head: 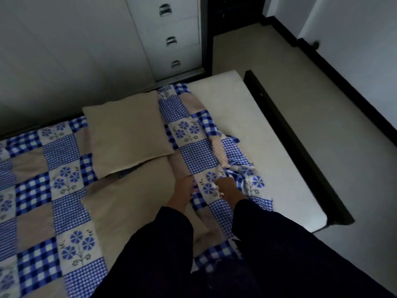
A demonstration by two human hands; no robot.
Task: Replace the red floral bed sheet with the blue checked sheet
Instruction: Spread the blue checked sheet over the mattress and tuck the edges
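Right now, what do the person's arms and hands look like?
Loose dark long sleeves cover both arms to the wrists: left sleeve, right sleeve. The left hand and right hand are bare, with no gloves; no ring or watch shows in this dim light.

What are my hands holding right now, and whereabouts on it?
The blue checked sheet. The right hand grips its rumpled edge near the bare mattress; the left hand pinches the cloth just beside it.

The blue checked sheet (197,155) runs past the left edge, partly under a pillow (126,130).
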